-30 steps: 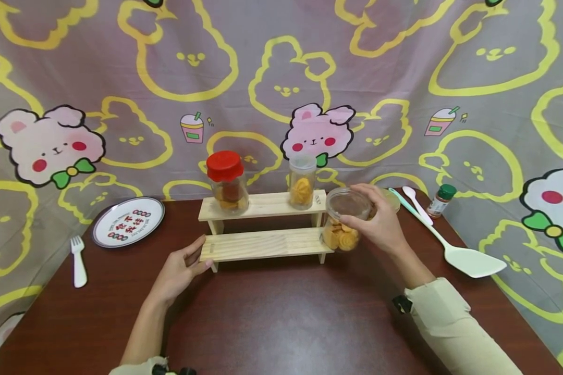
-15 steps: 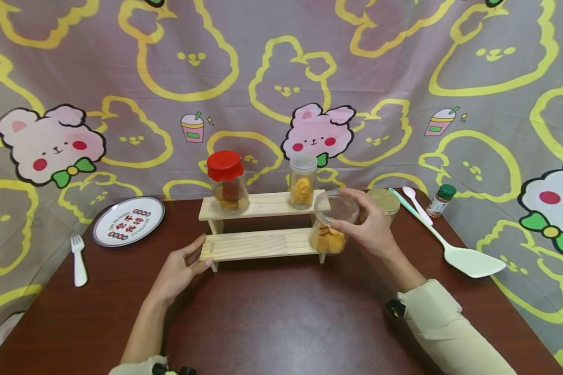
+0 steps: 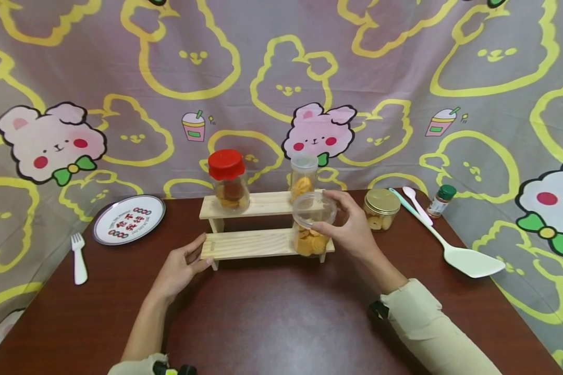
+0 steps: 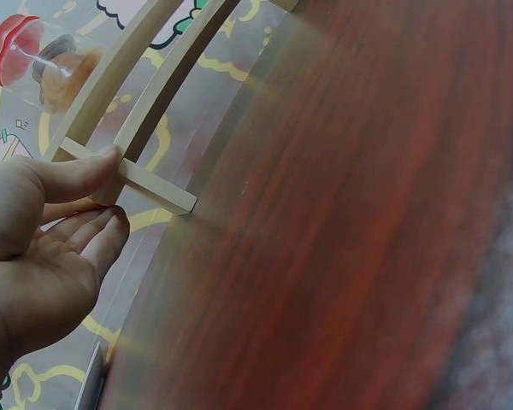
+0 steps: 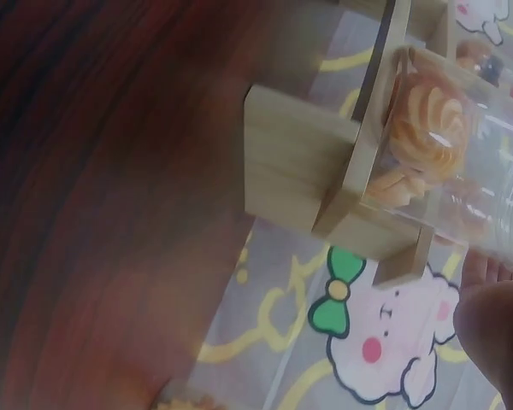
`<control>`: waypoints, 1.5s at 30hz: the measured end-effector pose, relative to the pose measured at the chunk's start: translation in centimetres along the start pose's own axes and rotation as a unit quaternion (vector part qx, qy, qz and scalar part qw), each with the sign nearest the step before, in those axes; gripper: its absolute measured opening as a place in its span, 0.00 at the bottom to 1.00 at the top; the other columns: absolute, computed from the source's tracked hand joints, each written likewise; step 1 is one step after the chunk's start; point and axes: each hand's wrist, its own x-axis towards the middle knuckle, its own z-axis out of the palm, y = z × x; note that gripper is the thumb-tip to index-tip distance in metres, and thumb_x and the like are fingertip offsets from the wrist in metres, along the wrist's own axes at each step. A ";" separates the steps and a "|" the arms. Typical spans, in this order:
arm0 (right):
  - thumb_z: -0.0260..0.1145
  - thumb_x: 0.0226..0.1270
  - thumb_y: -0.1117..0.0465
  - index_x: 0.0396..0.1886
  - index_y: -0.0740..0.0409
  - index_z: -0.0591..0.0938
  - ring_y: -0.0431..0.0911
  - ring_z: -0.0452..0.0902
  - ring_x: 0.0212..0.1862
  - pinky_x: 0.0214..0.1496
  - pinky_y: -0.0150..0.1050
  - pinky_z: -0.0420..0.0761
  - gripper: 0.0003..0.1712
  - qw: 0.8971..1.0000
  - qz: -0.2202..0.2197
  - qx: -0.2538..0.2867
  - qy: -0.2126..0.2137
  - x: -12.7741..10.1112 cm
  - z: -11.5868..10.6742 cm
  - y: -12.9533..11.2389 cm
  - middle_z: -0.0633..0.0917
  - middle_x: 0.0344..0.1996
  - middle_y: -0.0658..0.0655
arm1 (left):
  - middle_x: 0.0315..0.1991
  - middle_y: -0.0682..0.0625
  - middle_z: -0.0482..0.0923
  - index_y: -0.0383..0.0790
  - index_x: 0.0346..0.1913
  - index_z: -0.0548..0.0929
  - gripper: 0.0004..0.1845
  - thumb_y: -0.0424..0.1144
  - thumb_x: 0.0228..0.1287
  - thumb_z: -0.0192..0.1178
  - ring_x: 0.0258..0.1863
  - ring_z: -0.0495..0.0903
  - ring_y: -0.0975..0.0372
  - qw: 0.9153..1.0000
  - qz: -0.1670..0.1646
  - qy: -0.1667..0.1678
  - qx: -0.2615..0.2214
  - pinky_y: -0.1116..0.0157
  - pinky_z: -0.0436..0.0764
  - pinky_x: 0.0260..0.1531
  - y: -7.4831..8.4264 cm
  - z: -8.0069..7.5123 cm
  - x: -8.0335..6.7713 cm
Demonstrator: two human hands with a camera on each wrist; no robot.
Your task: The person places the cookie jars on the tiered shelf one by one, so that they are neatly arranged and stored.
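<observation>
Right hand curled round a clear lidded cookie jar, fingers clamped on its upper wall, jar at the right end of the lower step. Left hand lies loosely open, thumb and fingertips touching the left end of that same step; grips nothing.

Table: dark red wood, under both forearms.
Wooden two-step rack: spans between the two hands.
Red-capped jar and tall clear jar: on the upper step, beyond the hands.
Gold-lidded jar: just right of the right hand, on the table.
White spatula: further right.

Step in hand, by my reading: setting the cookie jar onto the lower step. The wrist view is blurred; jar base seems to meet the board, but cannot tell whether it rests fully.

Next move calls for a level seat clear of the step's right edge, then easing the fingers off without tipping; left hand steadies the rack.
</observation>
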 end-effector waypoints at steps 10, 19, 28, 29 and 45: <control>0.80 0.51 0.72 0.67 0.66 0.75 0.53 0.79 0.48 0.45 0.34 0.85 0.42 1.000 0.025 0.014 -0.009 -0.1 2.0 -0.4 0.78 0.59 0.60 | 0.77 0.36 0.54 0.26 0.76 0.58 0.39 0.28 0.68 0.65 0.75 0.56 0.49 1.000 0.001 -0.006 0.005 0.70 0.67 0.65 0.1 0.1 0.0; 0.81 0.52 0.70 0.68 0.65 0.74 0.50 0.79 0.49 0.49 0.35 0.82 0.42 0.999 0.039 0.017 -0.016 0.2 4.0 -1.2 0.79 0.60 0.59 | 0.78 0.37 0.54 0.26 0.76 0.58 0.38 0.27 0.68 0.64 0.75 0.56 0.50 1.000 -0.001 -0.005 0.003 0.73 0.67 0.64 0.4 0.0 0.0; 0.80 0.51 0.72 0.68 0.66 0.75 0.53 0.77 0.53 0.54 0.35 0.81 0.42 0.998 0.042 0.047 -0.012 0.5 5.8 -1.1 0.76 0.61 0.62 | 0.78 0.37 0.54 0.26 0.76 0.58 0.38 0.28 0.68 0.64 0.75 0.56 0.50 1.000 -0.004 -0.002 0.005 0.72 0.66 0.65 0.6 0.0 0.0; 0.80 0.51 0.72 0.68 0.66 0.75 0.53 0.77 0.54 0.55 0.36 0.81 0.42 0.998 0.041 0.047 -0.012 0.5 5.9 -1.1 0.76 0.62 0.62 | 0.78 0.37 0.54 0.26 0.76 0.58 0.38 0.28 0.68 0.64 0.75 0.56 0.50 1.000 -0.005 -0.002 0.006 0.71 0.66 0.65 0.6 0.0 0.0; 0.81 0.51 0.69 0.67 0.66 0.75 0.53 0.75 0.57 0.57 0.34 0.80 0.42 0.997 0.004 0.068 -0.039 1.2 8.6 -0.7 0.78 0.59 0.62 | 0.78 0.36 0.52 0.26 0.77 0.57 0.39 0.28 0.69 0.64 0.75 0.54 0.47 1.000 -0.006 -0.010 0.006 0.71 0.69 0.63 0.4 0.0 -0.1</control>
